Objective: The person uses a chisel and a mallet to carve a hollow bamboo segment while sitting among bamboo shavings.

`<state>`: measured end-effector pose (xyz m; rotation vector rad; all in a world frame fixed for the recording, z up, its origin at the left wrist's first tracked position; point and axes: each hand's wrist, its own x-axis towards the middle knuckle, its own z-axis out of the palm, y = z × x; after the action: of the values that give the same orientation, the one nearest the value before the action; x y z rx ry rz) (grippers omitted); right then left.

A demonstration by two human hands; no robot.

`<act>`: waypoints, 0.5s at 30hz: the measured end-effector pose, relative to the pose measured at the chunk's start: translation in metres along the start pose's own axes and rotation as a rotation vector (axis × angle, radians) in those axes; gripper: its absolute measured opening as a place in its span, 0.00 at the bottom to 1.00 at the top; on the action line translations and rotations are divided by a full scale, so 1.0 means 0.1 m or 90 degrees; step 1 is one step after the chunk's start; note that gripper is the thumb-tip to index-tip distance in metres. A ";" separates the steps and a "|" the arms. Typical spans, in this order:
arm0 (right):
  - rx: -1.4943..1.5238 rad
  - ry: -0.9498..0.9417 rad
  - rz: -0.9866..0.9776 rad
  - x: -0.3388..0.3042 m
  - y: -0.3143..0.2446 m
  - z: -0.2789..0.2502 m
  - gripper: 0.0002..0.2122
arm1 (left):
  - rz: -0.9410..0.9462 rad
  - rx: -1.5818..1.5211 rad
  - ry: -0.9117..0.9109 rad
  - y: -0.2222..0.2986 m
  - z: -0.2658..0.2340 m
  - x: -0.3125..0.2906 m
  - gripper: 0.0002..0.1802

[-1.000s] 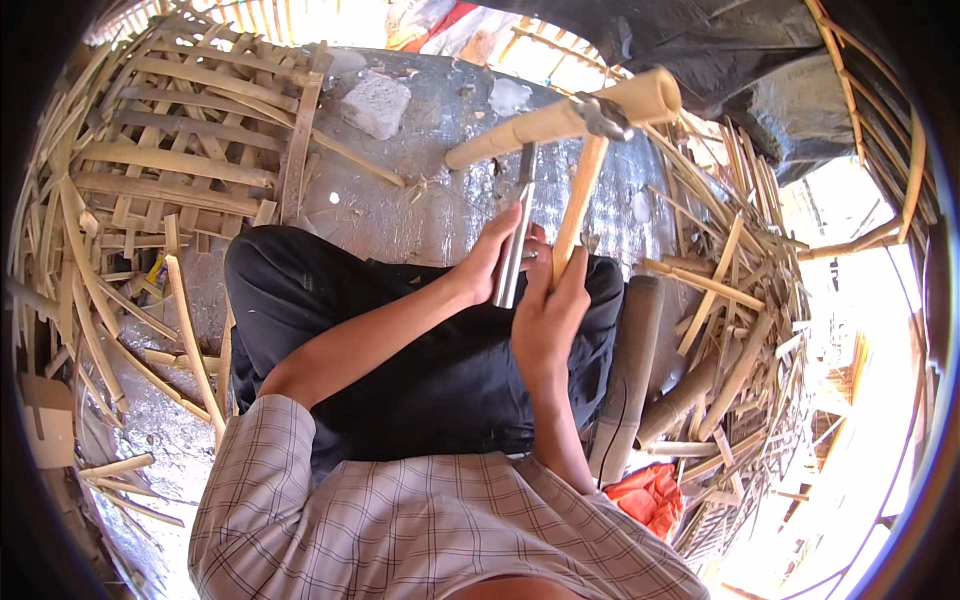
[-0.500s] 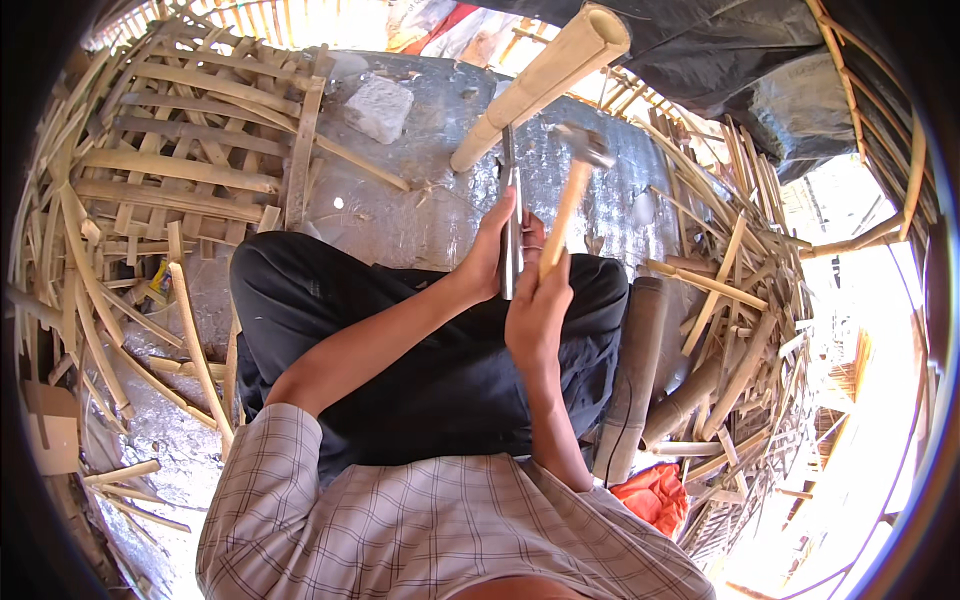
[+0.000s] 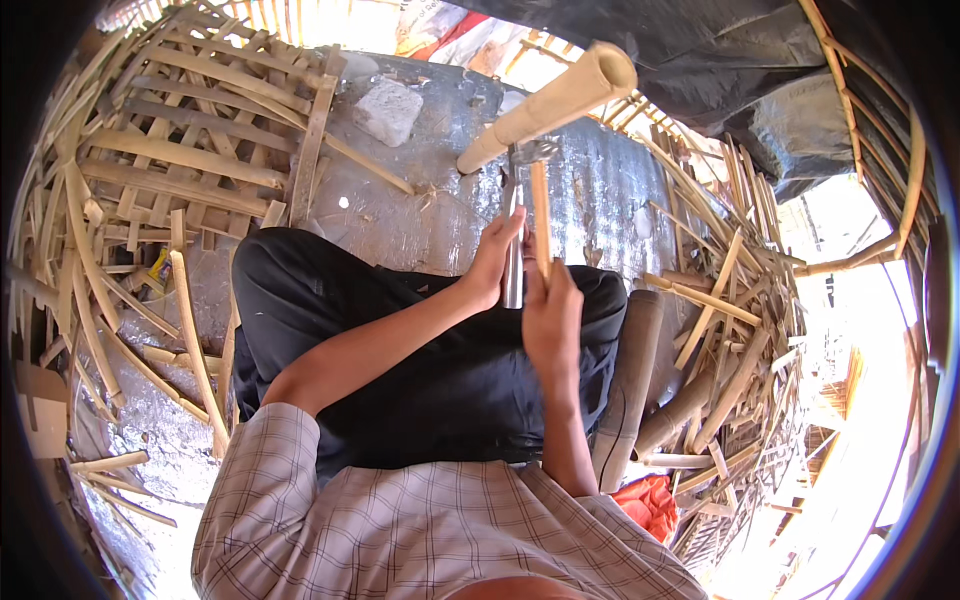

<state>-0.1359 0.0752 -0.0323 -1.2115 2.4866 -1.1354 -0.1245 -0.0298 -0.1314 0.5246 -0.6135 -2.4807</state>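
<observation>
since a second ago the bamboo pole [image 3: 548, 105] has swung its far end from about two o'clock toward one o'clock and risen higher in my view, and both my hands have crept up with it. my left hand [image 3: 493, 262] is curled shut around a grey metal blade [image 3: 513, 255], held upright so its top edge meets the pole's near end at twelve o'clock; that looks to me like the stance for splitting along the grain. my right hand [image 3: 552, 318] is closed on a thin bamboo strip [image 3: 540, 215], standing just beside the blade, probably to keep the split piece clear. i sit cross-legged in black trousers [image 3: 420, 350] on a silvery ground sheet [image 3: 400, 215]. woven bamboo lattice [image 3: 170, 150] spreads at ten o'clock, loose strips [image 3: 730, 330] heap at three, a pale stone [image 3: 388, 108] lies at eleven, a dark tarpaulin [image 3: 740, 70] hangs at one.
</observation>
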 end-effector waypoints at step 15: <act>0.089 0.076 -0.022 -0.06 -0.21 -0.17 0.10 | 0.007 -0.072 -0.050 0.01 0.12 -0.06 0.22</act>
<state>-0.1265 0.0817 -0.0069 -1.1853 2.4305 -1.4032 -0.1250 -0.0231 -0.1201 0.3820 -0.5009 -2.5175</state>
